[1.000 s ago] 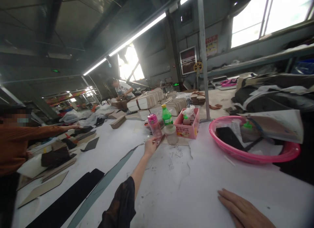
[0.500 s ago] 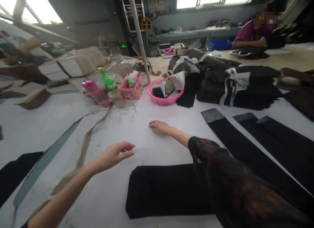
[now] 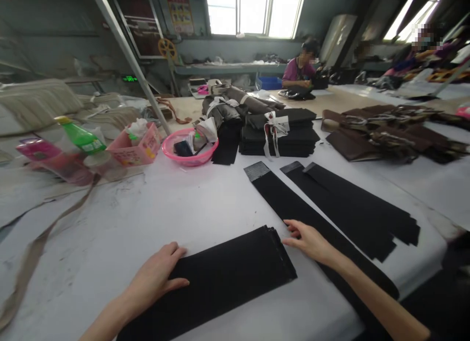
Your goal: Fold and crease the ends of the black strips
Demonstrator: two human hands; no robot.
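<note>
A stack of black fabric pieces (image 3: 227,277) lies slanted on the white table in front of me. My left hand (image 3: 157,272) rests on its left part, thumb stretched over the top and fingers at the far edge. Just off the stack's right end is my right hand (image 3: 308,240), fingers apart with nothing in them. Beneath and beside that hand runs a long black strip (image 3: 271,189) with a greyish, shiny far end. More black strips (image 3: 348,208) lie overlapping to the right of it.
Beyond the stack stand a pink basin (image 3: 191,159), a pink box (image 3: 137,150), a green bottle (image 3: 82,135) and a pink-lidded cup (image 3: 51,159). Tied black bundles (image 3: 279,135) and brown pieces (image 3: 396,130) lie farther right. A person (image 3: 299,71) sits at the back.
The view has swung right. My left hand has come onto the black stack from the bare table. My right hand has moved back from farther up the table to the stack's right end.
</note>
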